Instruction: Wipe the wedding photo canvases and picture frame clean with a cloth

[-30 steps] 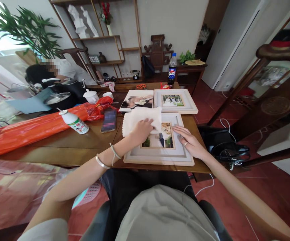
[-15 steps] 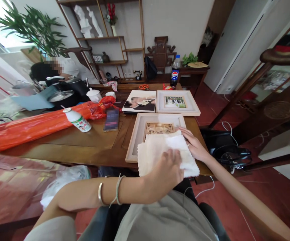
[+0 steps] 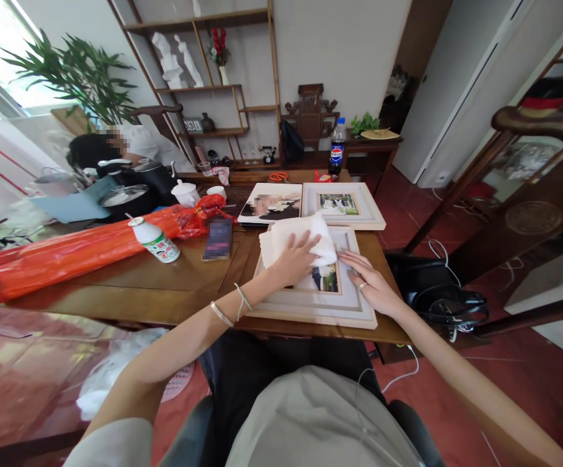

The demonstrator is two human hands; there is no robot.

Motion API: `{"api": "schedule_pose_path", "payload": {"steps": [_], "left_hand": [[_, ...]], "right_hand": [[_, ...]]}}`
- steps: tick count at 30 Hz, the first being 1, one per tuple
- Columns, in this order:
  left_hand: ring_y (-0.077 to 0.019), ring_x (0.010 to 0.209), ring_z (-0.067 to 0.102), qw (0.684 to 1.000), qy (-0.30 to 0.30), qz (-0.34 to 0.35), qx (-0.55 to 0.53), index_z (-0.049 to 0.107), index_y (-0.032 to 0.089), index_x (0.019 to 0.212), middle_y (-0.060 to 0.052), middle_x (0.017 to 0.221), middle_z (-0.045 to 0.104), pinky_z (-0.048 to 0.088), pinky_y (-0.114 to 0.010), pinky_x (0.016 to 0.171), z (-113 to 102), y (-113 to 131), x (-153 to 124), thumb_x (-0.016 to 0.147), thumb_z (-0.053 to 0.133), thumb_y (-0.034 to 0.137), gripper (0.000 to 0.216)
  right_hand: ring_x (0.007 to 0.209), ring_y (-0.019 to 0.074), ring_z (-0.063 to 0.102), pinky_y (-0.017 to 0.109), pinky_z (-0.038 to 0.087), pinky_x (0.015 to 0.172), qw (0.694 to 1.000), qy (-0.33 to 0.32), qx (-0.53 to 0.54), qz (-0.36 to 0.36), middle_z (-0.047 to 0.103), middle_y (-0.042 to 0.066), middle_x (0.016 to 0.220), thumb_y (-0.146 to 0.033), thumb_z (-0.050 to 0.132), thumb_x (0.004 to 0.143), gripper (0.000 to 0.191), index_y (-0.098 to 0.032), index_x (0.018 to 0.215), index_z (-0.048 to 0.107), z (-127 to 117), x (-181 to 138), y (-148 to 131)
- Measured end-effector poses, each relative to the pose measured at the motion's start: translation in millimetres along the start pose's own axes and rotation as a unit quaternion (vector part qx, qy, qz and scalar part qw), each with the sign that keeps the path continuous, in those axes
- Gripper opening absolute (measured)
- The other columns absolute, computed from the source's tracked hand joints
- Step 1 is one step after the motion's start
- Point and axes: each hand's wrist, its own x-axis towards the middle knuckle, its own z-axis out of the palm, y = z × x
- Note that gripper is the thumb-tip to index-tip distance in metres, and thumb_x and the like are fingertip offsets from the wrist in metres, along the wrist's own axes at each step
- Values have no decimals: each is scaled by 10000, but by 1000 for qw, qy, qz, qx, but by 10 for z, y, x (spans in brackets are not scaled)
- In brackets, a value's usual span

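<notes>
My left hand (image 3: 297, 256) holds a folded white cloth (image 3: 281, 235) against the face of a pale wooden picture frame (image 3: 313, 316), its fingers partly spread over the fabric. The cloth covers the upper left of the frame and part of the picture inside; a dark figure and greenery show at the picture's lower right (image 3: 331, 279). On the frame's right side rests my right hand (image 3: 371, 285), flat, fingers stretched out and a ring on one of them. Just behind lie a second pale frame (image 3: 376, 217) with an outdoor photo and a photo panel (image 3: 272, 202).
Left on the wooden table (image 3: 130, 288) are a phone (image 3: 218, 239), a white bottle (image 3: 157, 241) and a long red plastic-wrapped bundle (image 3: 82, 243). A cola bottle (image 3: 337, 149) and orange-handled scissors (image 3: 278, 176) are at the back. Another person (image 3: 148, 139) sits at far left.
My left hand has moved forward and a little left with the cloth, from the frame's near edge to its upper part. The lower picture is uncovered now. My right hand stays at the right side.
</notes>
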Motion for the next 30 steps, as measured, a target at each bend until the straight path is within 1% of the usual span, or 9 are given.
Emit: {"api": "schedule_pose_path", "payload": {"steps": [3,6,9,11,14,18,23,26,30], "left_hand": [[-294,1417,283,999,-30,44,-8,628,192,1167,-90,1537,318,309,-527,1101,-102,61,-118,944,474,192,271],[-255,1384,354,991,-61,110,-39,609,207,1182,-85,1507,379,357,-461,1085,-279,260,-405,952,480,210,264],[-231,1356,396,981,-56,176,-65,593,228,1199,-80,1472,429,398,-401,1057,-419,433,-699,951,486,207,271],[-221,1343,418,979,-42,189,-60,606,217,1167,-76,1468,437,414,-370,1045,-432,468,-801,949,490,198,248],[-226,1348,420,988,-48,148,-20,634,193,1126,-77,1488,411,412,-378,1059,-327,345,-759,939,502,167,231],[-256,1384,364,997,-51,44,25,643,231,1161,-50,1527,336,391,-451,1077,-132,-95,-499,879,479,34,381],[-285,1428,260,995,53,-74,38,640,184,1190,-83,1571,206,315,-505,1112,-7,-581,-298,808,427,-37,490],[-269,1437,238,998,46,-44,10,662,181,1135,-60,1563,247,272,-494,1134,60,-607,-309,793,437,-31,461],[-238,1421,284,999,11,13,-36,660,212,1113,-30,1538,322,239,-481,1147,55,-341,-434,842,479,34,371]], "right_hand": [[1367,250,401,573,303,1143,1000,2,-1,-1,521,47,1413,-276,423,950,401,-324,1335,526,6,-6,30],[1366,254,399,580,307,1136,1000,0,-5,-2,526,55,1404,-260,436,942,406,-321,1332,531,8,-13,60],[1370,245,391,579,295,1142,1000,-5,-5,0,519,55,1409,-238,418,946,415,-321,1341,519,4,-13,61],[1374,238,384,577,287,1147,1000,-9,-4,-3,515,47,1414,-232,405,950,420,-324,1346,511,0,-10,54],[1384,239,372,583,281,1147,1000,-12,-4,-6,510,37,1421,-244,419,948,421,-335,1350,504,-2,-5,51],[1389,240,369,580,294,1142,1000,-9,-3,-4,505,34,1429,-261,409,954,419,-341,1355,499,-2,-1,58],[1393,236,362,572,289,1150,1000,-16,-4,-9,506,30,1430,-259,399,959,425,-342,1366,490,-14,1,42],[1393,240,363,574,289,1150,1000,-15,-2,-7,502,27,1435,-259,400,958,426,-344,1365,491,-18,3,29],[1395,236,358,568,291,1151,1000,-18,-3,-3,490,24,1444,-255,397,958,432,-349,1371,481,-17,4,32]]}}
